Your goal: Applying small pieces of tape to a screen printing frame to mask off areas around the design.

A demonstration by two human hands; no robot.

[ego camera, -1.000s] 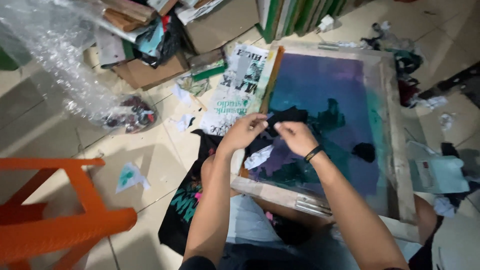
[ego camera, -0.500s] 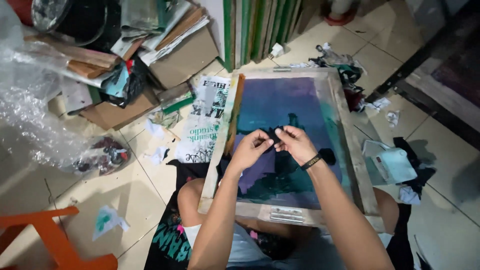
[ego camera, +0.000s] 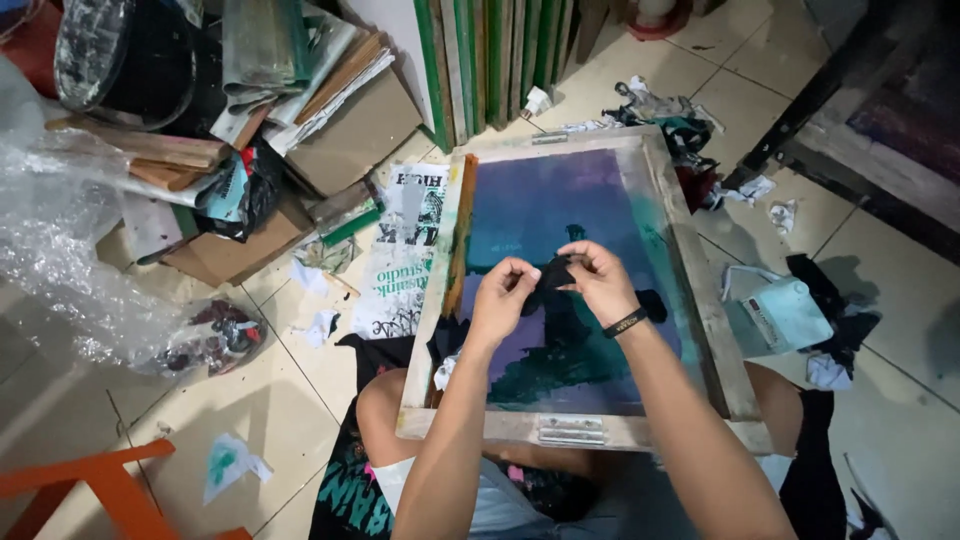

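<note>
A wooden screen-printing frame (ego camera: 690, 290) with purple and teal mesh rests on my lap and the tiled floor. Above its middle, my left hand (ego camera: 500, 298) and my right hand (ego camera: 600, 280) pinch a small black piece of cloth (ego camera: 553, 273) between them. A black band circles my right wrist. A wooden squeegee (ego camera: 461, 240) lies along the frame's left inner edge. A small white scrap (ego camera: 445, 372) sits by the frame's lower left.
Printed paper (ego camera: 400, 270) lies left of the frame. Cardboard boxes (ego camera: 345, 135), papers and bubble wrap (ego camera: 60, 250) pile up at the left. Green-edged frames (ego camera: 480, 50) lean at the back. A pale plastic jug (ego camera: 785, 315) and rags lie right. An orange stool (ego camera: 110, 490) stands lower left.
The view has shifted so the frame sits more central and the orange stool slid to the lower left. Both hands stay together over the mesh, still holding the black cloth.
</note>
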